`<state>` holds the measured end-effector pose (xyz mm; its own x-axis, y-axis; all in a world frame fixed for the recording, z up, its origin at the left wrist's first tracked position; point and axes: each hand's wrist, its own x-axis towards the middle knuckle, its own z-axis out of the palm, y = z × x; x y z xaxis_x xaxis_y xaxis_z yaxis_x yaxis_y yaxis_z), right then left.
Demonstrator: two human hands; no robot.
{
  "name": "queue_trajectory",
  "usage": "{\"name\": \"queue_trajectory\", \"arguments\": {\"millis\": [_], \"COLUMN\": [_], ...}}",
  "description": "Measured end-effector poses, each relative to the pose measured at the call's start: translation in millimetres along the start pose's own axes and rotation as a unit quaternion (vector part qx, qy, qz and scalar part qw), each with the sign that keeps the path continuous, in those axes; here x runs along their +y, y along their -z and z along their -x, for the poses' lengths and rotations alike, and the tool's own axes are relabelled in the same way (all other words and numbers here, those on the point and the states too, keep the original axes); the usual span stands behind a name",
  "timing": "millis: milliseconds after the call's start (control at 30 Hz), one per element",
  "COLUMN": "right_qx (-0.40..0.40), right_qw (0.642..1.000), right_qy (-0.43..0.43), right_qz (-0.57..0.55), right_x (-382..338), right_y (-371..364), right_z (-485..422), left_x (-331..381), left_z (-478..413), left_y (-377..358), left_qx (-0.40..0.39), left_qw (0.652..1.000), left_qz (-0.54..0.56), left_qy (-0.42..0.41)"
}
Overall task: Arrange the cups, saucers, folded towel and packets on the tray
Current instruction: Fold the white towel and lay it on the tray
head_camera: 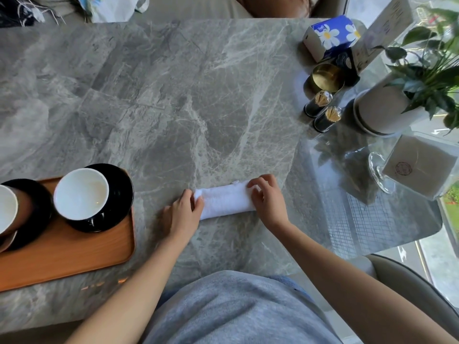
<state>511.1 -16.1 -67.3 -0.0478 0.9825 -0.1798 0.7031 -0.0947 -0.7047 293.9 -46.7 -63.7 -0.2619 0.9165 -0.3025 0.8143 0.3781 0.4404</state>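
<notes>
Towel: a white terry towel (227, 201), folded into a long narrow strip, lies flat on the counter just right of the tray and near the person, its long side running left to right.
Left hand (182, 214): at the strip's left end, fingers curled over the edge and pinching the cloth.
Right hand (269, 202): at the strip's right end, fingers bent down onto the far corner and gripping it.
Hands together: one at each end, with the bare middle of the towel between them.
Tray: an orange-brown wooden tray with rounded corners (74, 256) sits at the near left, partly out of view.
Cups: a white-lined round cup (80, 193) stands on a glossy black saucer (119, 192) at the tray's far right corner; a second white-lined cup (6, 207) on another black saucer (37, 207) is just left of it, cut off by the picture edge.
Counter: grey veined marble counter (173, 108).
Far right: a blue tissue box with white flowers (330, 36), a brass round cup (325, 75), two dark toothpick holders (319, 103) and a green plant in a white pot (382, 110).
Right edge: a clear glass stand holding white napkins (419, 167).
Nearest: the person's grey top (236, 306).
</notes>
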Motion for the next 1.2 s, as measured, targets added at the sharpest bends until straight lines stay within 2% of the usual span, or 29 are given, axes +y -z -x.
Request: {"name": "queue_trajectory", "arguments": {"millis": [67,167,233,300,367,467,600,700,833,1200], "right_qx": [-0.003,-0.006,-0.011,-0.014,-0.006,0.004,0.003,-0.060,-0.141,-0.153], "right_qw": [1.000,1.000,1.000,1.000,0.999,0.996,0.984,0.967,0.961,0.958], "right_qy": [-0.006,-0.003,0.004,0.012,0.025,0.057,0.101,0.146,0.107,0.100], "right_qz": [-0.010,0.001,0.006,0.018,0.029,0.066,0.147,0.198,0.213,0.220], "right_x": [-2,-6,-8,-11,-14,-21,-30,-27,-11,-6], "right_y": [1,5,7,7,6,5,3,-6,-16,-21], "right_z": [1,3,5,7,8,8,12,14,14,9], "left_x": [1,2,0,-1,3,14,16,15,11,10], "left_z": [1,8,18,27,31,30,24,21,17,16], "left_y": [0,2,2,0,-1,-5,-11,-12,-17,-21], "left_qx": [-0.011,0.009,0.067,0.090,0.057,0.006,-0.033,-0.040,-0.069,-0.122], "left_qw": [1.000,0.998,0.994,0.981,0.967,0.952,0.952,0.952,0.956,0.951], "left_qz": [-0.003,0.063,0.064,0.013,-0.034,-0.111,-0.140,-0.148,-0.157,-0.175], "left_qy": [0.007,0.018,-0.055,-0.169,-0.245,-0.286,-0.272,-0.266,-0.238,-0.224]}}
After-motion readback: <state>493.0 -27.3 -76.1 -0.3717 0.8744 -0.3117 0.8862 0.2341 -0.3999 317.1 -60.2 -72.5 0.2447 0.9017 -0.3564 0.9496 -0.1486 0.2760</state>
